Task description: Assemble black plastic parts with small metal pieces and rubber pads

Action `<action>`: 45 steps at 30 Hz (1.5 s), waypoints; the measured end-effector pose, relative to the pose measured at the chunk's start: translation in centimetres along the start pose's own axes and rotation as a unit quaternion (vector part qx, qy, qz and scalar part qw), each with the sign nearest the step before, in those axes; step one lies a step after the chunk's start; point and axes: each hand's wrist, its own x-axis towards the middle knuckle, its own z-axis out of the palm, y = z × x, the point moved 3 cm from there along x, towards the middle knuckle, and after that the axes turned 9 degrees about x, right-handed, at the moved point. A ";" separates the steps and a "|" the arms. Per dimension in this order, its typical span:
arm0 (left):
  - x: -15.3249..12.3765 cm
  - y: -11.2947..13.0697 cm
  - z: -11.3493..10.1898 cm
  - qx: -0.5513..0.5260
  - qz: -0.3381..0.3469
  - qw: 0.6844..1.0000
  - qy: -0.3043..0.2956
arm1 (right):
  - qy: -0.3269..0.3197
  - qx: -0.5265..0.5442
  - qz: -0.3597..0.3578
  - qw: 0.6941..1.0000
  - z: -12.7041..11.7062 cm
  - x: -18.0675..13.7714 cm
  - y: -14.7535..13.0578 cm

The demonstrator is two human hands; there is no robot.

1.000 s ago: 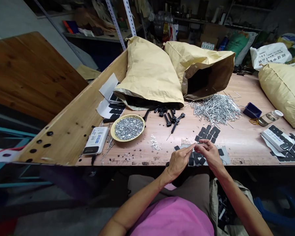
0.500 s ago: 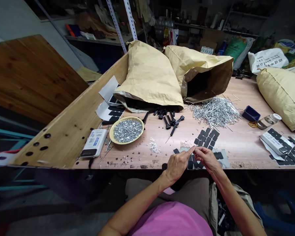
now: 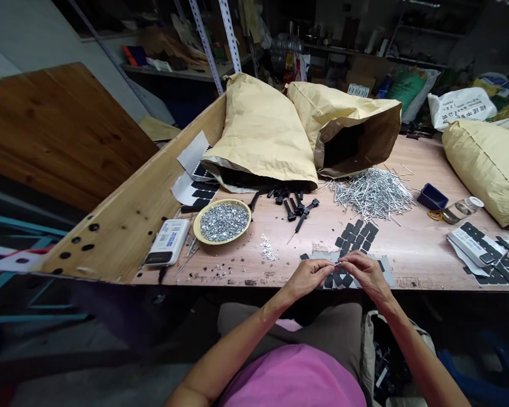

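Note:
My left hand (image 3: 307, 276) and my right hand (image 3: 365, 270) meet at the table's near edge, fingertips pinched together on a small thin metal piece (image 3: 337, 263). Under them lies a grey sheet with black pads (image 3: 387, 271). More black pads (image 3: 356, 236) lie just beyond. A pile of metal pins (image 3: 371, 192) is farther back. A yellow dish of small silver nuts (image 3: 224, 220) sits to the left, with a small heap of nuts (image 3: 267, 247) beside it. Black plastic handles (image 3: 294, 204) lie in front of the paper sacks.
Two tan paper sacks (image 3: 271, 133) lie at the back, one open (image 3: 352, 135); a third (image 3: 487, 164) is at the right. A white box (image 3: 168, 242), a blue tray (image 3: 434, 196), a small jar (image 3: 462, 209) and pad sheets (image 3: 483, 251) are on the wooden table (image 3: 419, 249). A raised wooden board (image 3: 152, 186) borders the left.
Both hands stay pinched together at the near edge, shifting slightly lower and closer to the edge; the left forefinger, stretched out before, has curled in.

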 end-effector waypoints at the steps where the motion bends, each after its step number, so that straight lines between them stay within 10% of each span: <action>1: 0.0 0.0 0.0 -0.020 -0.003 1.000 -0.012 | 0.001 -0.002 -0.008 1.000 0.0 -0.2 -0.2; 5: -0.2 0.0 0.6 -0.069 -0.008 0.997 -0.023 | 0.024 0.032 -0.015 0.999 0.3 -0.7 -0.4; 11: -0.9 0.9 1.6 0.041 0.100 0.979 0.170 | 0.096 0.082 -0.020 0.992 0.8 -1.3 -0.2; 18: -0.3 0.7 2.1 -0.101 0.021 0.993 0.058 | 0.173 0.146 0.025 0.974 1.6 -2.2 0.6; 23: -0.3 0.1 1.6 -0.129 -0.038 0.989 -0.060 | 0.070 0.143 0.072 0.985 1.0 -1.8 0.8; 28: -0.3 0.7 0.8 -0.008 0.056 0.998 0.027 | 0.027 0.101 0.062 0.993 -0.5 -1.4 0.7; 33: 0.0 -0.1 1.6 0.026 0.038 0.998 -0.033 | 0.017 0.114 0.070 0.991 -0.6 -1.5 1.2; 39: 0.0 -0.7 2.4 0.258 0.135 0.940 0.176 | 0.192 0.131 0.034 0.972 1.5 -2.2 2.1; 45: -0.1 -0.4 1.4 0.151 0.104 0.976 0.120 | 0.140 0.054 0.021 0.988 1.6 -2.1 1.7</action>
